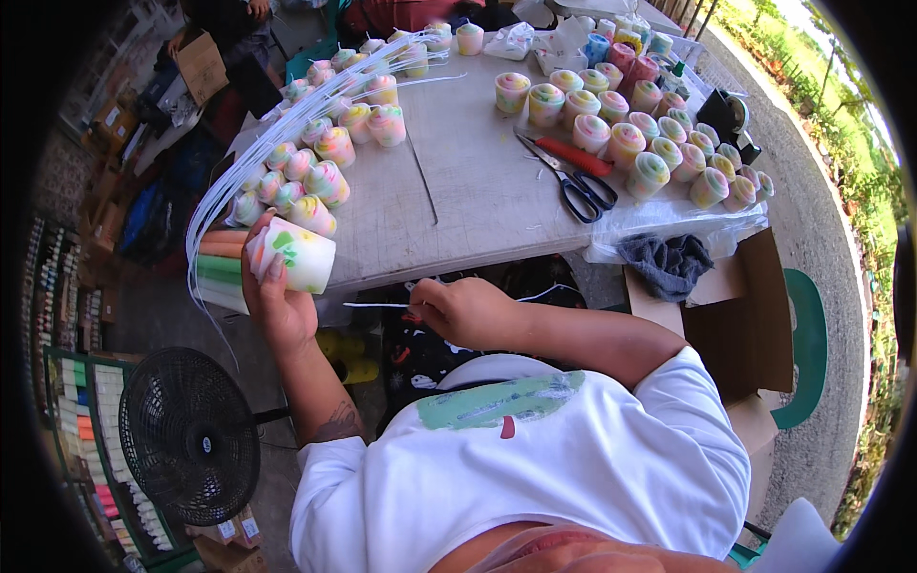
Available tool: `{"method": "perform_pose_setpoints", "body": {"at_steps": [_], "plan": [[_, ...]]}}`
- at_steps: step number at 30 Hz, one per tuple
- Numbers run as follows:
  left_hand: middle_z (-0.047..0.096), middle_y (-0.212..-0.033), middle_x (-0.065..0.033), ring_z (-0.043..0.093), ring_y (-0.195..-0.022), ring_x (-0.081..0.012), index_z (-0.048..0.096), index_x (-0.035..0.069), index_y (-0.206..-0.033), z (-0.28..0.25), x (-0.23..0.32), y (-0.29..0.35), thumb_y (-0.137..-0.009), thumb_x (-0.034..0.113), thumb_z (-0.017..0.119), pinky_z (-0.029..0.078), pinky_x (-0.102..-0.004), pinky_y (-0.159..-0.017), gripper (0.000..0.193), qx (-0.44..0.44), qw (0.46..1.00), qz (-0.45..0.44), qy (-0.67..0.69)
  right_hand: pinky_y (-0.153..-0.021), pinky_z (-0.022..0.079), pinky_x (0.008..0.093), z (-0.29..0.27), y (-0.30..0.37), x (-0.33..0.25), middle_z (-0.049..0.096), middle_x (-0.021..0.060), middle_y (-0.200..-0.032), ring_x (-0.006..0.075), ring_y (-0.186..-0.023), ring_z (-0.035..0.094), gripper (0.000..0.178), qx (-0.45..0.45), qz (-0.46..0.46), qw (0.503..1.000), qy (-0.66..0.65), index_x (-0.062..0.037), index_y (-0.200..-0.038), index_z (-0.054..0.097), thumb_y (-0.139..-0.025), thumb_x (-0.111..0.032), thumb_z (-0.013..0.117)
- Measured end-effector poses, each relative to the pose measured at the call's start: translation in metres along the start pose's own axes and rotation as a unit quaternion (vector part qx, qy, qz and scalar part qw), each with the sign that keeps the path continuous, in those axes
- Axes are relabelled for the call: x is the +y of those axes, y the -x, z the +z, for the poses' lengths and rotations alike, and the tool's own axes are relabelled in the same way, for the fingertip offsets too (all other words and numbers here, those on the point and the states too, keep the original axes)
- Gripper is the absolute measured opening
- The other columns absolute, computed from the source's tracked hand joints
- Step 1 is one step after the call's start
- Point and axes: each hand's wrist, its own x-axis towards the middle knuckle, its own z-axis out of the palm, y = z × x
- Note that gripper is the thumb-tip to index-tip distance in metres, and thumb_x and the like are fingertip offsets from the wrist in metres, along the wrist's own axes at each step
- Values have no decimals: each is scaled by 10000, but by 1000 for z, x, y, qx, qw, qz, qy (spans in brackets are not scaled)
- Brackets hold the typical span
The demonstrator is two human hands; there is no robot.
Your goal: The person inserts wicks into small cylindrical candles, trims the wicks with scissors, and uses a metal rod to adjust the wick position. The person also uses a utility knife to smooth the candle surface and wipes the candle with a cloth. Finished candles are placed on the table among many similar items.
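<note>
In my left hand (287, 310) is a white cup-shaped candle (308, 256) with green and pink patches, tilted on its side near the table's left front corner. The fingers wrap round its pink end. My right hand (465, 311) is closed in a pinch on a thin white wick (374, 305), whose tip points toward the candle without touching it. A long bundle of white wicks (250, 143) arches over the table's left side. Several swirled pastel candles (327, 183) stand beneath and beside that bundle. Orange and green candles (222, 265) show behind my left hand.
More swirled candles (628, 145) fill the table's right side. Black-handled scissors (585, 196), a red-handled tool (573, 156) and a thin metal rod (421, 177) lie on the table. A dark cloth (666, 265) rests by an open cardboard box (740, 320). A black fan (191, 439) stands left.
</note>
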Motion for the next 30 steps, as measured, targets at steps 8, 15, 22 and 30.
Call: {"method": "perform_pose_setpoints", "body": {"at_steps": [8, 15, 22, 30], "plan": [[485, -1262, -193, 538, -1121, -290, 420, -57, -1316, -23, 45, 22, -808, 204, 619, 456, -443, -967, 605, 5, 995, 39, -90, -803, 457, 407, 61, -53, -1, 655, 125, -999, 308, -947, 629, 370, -67, -191, 973, 106, -57, -1191, 571, -882, -258, 605], [567, -1195, -77, 559, -1093, -187, 496, -18, -1283, -35, -63, 16, -911, 153, 573, 452, -367, -963, 417, -56, 970, -197, 131, -1074, 293, 453, -16, -52, 59, 459, 148, -1380, 268, -1346, 354, 522, 65, 99, 929, 350, -44, -1266, 526, -862, -367, 596], [599, -1151, -46, 583, -1076, -164, 547, 42, -1194, 1, -100, -11, -922, 207, 576, 480, -359, -934, 319, 6, 941, -256, 222, -1078, 327, 433, -30, 48, 76, 500, 148, -1340, 280, -1286, 435, 401, 105, 12, 920, 379, -24, -1281, 516, -907, -169, 533], [619, -1106, -55, 621, -1024, -241, 540, 127, -1122, 24, -117, -25, -925, 394, 555, 530, -394, -812, 332, 57, 897, -342, 273, -839, 492, 413, -86, 67, 54, 650, 138, -1002, 312, -939, 623, 277, 214, 163, 919, 288, -36, -1138, 611, -867, -46, 554]]}}
